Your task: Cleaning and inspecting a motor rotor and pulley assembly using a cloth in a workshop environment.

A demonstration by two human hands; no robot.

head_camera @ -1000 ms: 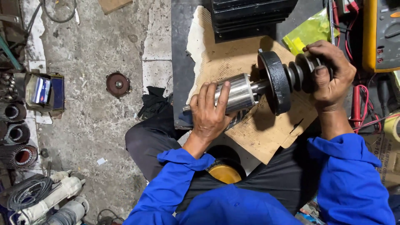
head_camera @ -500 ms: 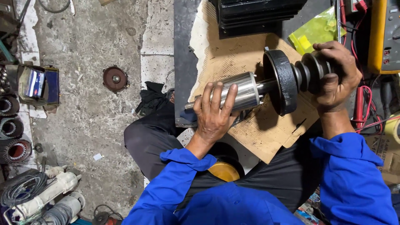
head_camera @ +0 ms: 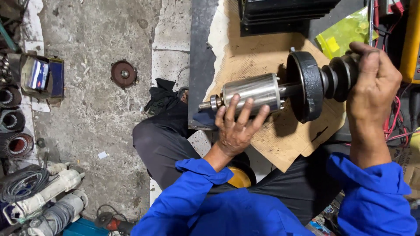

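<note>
Above the cardboard [head_camera: 280, 144]: rotor [head_camera: 251, 92], axis left-right, left hand [head_camera: 236, 126] fingers spread beneath its core, right hand [head_camera: 372, 85] clenched round pulley [head_camera: 339, 78].

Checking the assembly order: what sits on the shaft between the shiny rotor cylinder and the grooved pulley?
In the head view, a black round end cover sits on the shaft between the silver rotor, under the left hand, and the dark pulley, gripped by the right hand.
</note>
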